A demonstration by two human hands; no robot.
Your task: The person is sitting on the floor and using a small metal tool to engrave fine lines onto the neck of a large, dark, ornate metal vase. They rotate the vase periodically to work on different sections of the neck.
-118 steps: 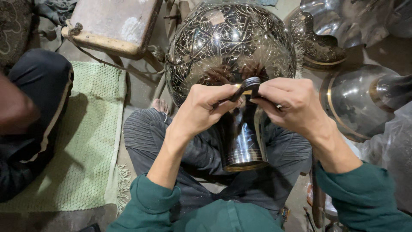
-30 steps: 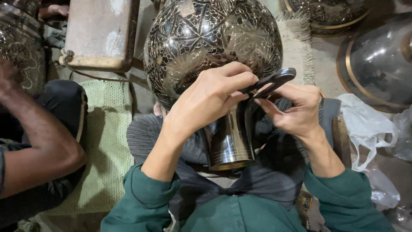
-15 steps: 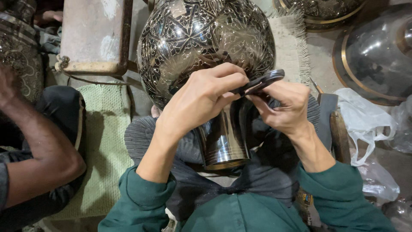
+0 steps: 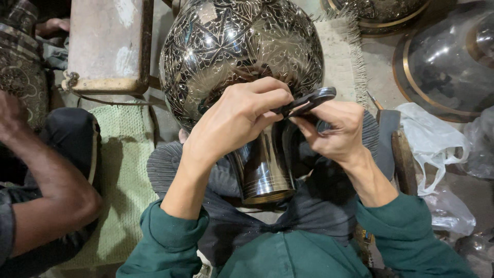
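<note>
While vase (image 4: 242,46) rests tilted on lap, bulb beyond hands, neck toward body: risk of rolling off knees, nothing bracing bulb. Left hand (image 4: 239,121) curled over shoulder of vase, fingers pinching tip of dark tool (image 4: 306,101). Right hand (image 4: 334,131) closed on tool from below, wrist bent inward. Slip of tool could scratch engraved surface. Co-worker's arm (image 4: 46,190) well left.

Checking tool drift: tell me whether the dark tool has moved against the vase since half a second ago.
No. The dark tool sits at the same spot where the vase narrows.
</note>
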